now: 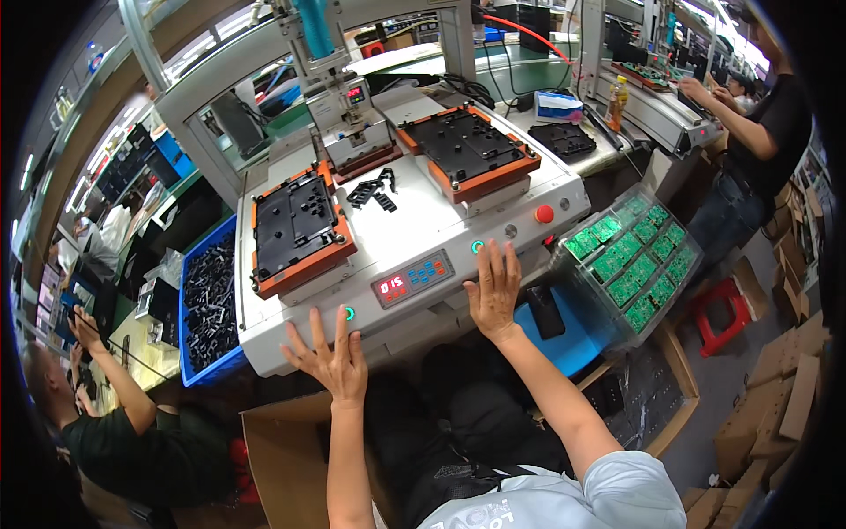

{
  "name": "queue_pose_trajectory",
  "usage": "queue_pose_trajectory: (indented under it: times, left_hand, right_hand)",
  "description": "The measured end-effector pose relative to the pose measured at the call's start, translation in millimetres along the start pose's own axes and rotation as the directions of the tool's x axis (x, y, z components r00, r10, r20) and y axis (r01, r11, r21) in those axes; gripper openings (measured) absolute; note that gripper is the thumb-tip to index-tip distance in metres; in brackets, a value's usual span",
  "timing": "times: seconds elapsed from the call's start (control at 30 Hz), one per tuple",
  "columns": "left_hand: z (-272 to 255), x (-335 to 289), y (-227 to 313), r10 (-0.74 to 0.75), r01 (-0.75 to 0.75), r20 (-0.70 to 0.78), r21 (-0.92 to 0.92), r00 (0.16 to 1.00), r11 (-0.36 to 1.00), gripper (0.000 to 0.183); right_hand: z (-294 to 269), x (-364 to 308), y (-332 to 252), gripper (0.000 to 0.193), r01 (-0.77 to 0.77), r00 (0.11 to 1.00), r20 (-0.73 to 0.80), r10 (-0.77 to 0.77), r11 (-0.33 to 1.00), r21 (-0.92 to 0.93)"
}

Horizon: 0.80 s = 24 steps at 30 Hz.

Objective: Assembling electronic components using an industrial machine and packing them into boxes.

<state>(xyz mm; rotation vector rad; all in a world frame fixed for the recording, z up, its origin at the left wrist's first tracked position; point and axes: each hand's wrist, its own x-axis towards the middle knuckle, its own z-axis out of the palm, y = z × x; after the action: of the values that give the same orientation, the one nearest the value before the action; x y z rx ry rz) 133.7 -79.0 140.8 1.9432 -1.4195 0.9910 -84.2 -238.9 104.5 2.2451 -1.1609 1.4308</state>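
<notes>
My left hand (330, 360) is open, fingers spread on the front edge of a white bench machine (295, 317). One fingertip is at a green-lit button (350, 313). My right hand (495, 291) is open too, its fingers stretched up the front panel beside a second green-lit button (478, 248). Neither holds anything. Between them is a control panel (412, 279) with a red display and blue keys. On the machine, two orange fixtures (304, 279) (493, 182) each carry a black plastic panel (293, 222) (463, 141). Small black plastic parts (374, 191) lie between the fixtures, below the machine head (351, 119).
A blue bin (187, 357) of small black parts stands left. At right are a red stop knob (544, 214), a clear tray (606, 310) of green circuit boards and a black phone-like object (545, 312) on blue plastic. People (132, 454) (758, 132) work on both sides.
</notes>
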Motion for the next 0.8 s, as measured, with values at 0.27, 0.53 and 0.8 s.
queue_pose_trajectory:
  times: [0.27,0.53,0.8]
  left_hand:
    - [1,-3,-7,0.049,-0.048,-0.040,0.025,0.998,0.999,0.029]
    - [35,-32,-25,0.091,-0.088,-0.078,0.040,0.993,0.995,0.040]
    - [55,-41,-37,0.125,-0.107,-0.209,0.099,0.970,0.989,0.047]
  right_hand:
    - [-14,11,-6,0.046,-0.004,1.000,-0.028,0.005,0.999,0.050]
    - [-47,146,72,0.033,-0.264,0.915,-0.280,0.289,0.956,0.126]
    - [-48,211,126,0.034,-0.390,0.857,0.463,0.227,0.872,0.295]
